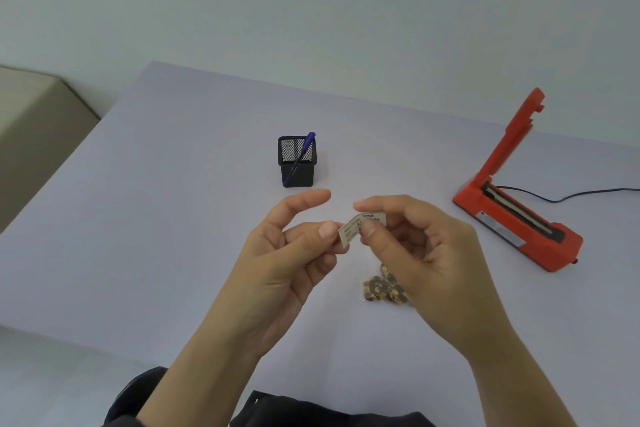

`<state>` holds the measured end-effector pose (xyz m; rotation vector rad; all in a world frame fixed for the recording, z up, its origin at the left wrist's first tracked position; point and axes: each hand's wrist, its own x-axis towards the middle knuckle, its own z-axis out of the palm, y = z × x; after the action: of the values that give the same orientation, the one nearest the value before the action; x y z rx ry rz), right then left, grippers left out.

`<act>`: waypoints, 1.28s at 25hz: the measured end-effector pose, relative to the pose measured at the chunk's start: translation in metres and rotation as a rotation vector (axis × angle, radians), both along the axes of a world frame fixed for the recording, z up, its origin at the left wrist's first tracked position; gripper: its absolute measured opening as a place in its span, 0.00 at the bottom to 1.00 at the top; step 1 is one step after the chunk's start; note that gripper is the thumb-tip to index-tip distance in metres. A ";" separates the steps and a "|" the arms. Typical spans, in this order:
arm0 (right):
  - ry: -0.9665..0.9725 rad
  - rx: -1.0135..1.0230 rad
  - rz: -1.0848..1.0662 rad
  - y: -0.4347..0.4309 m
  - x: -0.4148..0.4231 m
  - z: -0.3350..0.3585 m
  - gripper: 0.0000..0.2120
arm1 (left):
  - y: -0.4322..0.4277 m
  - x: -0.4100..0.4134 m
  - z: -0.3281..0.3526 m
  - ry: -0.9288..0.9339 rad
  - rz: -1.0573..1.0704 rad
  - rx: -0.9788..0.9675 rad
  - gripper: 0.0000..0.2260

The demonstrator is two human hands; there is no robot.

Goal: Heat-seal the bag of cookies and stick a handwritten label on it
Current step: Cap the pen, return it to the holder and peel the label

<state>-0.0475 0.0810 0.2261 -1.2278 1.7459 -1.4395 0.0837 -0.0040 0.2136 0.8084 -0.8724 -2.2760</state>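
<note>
We've got the label [360,226] pinched between both hands above the bag of cookies [382,286], left hand [294,253] gripping its near edge and right hand [415,246] curling the far end, writing already on it, so the pen [303,154] parked in its mesh cup [298,163] beyond the bag looks finished with. The heat sealer [516,204], off to the right of the bag, stands with its arm raised; we judge sealing done, though the seam is hidden, leaving peeling and sticking.
</note>
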 end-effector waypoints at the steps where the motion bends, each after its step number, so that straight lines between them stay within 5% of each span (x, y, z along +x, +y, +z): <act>1: 0.000 0.001 -0.002 0.001 0.000 0.000 0.09 | 0.001 0.000 0.000 0.000 0.000 0.001 0.14; 11: 0.020 -0.003 -0.008 0.004 0.002 -0.001 0.10 | 0.002 0.003 -0.003 0.034 -0.019 -0.021 0.19; 32: 0.011 0.003 -0.011 0.000 0.002 -0.003 0.09 | 0.000 0.004 -0.004 -0.007 0.033 -0.084 0.13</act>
<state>-0.0452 0.0814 0.2235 -1.2283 1.7649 -1.4382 0.0878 -0.0036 0.2095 0.7884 -0.9444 -2.1940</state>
